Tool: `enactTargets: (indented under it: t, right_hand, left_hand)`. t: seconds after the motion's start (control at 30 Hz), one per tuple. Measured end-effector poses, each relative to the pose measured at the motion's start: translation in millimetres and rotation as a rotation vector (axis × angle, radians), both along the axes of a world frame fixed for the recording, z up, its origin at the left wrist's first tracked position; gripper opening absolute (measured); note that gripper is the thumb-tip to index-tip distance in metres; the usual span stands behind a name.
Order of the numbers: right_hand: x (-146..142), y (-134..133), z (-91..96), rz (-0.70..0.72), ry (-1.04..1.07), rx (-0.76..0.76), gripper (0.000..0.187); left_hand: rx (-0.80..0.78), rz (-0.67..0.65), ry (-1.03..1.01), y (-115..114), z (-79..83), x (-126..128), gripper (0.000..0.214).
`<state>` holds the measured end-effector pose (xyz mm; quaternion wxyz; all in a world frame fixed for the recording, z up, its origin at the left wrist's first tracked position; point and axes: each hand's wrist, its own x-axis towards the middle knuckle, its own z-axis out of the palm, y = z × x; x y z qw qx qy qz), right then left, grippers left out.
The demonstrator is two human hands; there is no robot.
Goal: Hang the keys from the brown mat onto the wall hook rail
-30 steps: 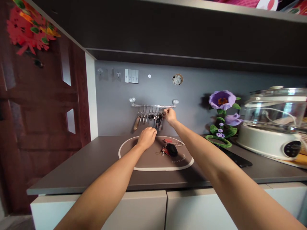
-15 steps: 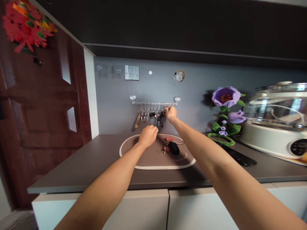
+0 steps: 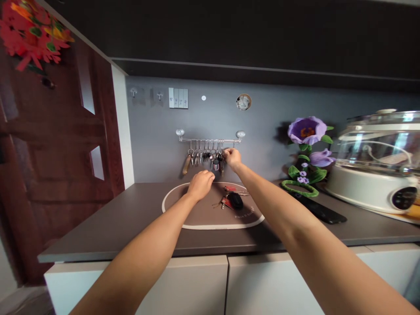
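Observation:
My right hand [image 3: 232, 157] is closed in a pinch at the right end of the hook rail [image 3: 210, 141], its fingertips at the rightmost hanging keys [image 3: 222, 163]; the exact grip is hidden. Several other key bunches [image 3: 198, 156] hang along the rail, with a tan fob [image 3: 187, 165] at the left end. Below the keys, above the mat [image 3: 193, 216], my left hand [image 3: 201, 184] has its fingers curled together; anything inside them is hidden. A black key case [image 3: 235, 200], a red tag [image 3: 227, 202] and another small red item [image 3: 230, 188] with a chain lie on the mat.
Purple fabric flowers [image 3: 308, 131] stand right of the mat, behind a black phone [image 3: 323, 211]. Further right is a white appliance with a clear cover [image 3: 357, 188]. A dark cabinet [image 3: 229, 35] hangs overhead; a brown door [image 3: 55, 166] is at the left.
The view has shifted slightly. My right hand stays at the rail's right end, and the keys beside it have turned a little. My left hand holds nearly the same place.

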<state>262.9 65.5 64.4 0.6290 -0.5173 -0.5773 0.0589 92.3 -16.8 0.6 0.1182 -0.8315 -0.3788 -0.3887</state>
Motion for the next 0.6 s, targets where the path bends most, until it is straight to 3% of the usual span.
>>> enactTargets:
  t: [0.27, 0.6]
  right_hand:
    - [4.8, -28.8, -9.1, 0.13, 0.115, -0.054, 0.015]
    - [19.3, -87.2, -46.9, 0.339, 0.135, -0.129, 0.02]
  left_hand:
    - [-0.078, -0.107, -0.115, -1.6, -3.5, 2.8, 0.023]
    - [-0.263, -0.225, -0.101, -17.2, 6.1, 19.5, 0.019]
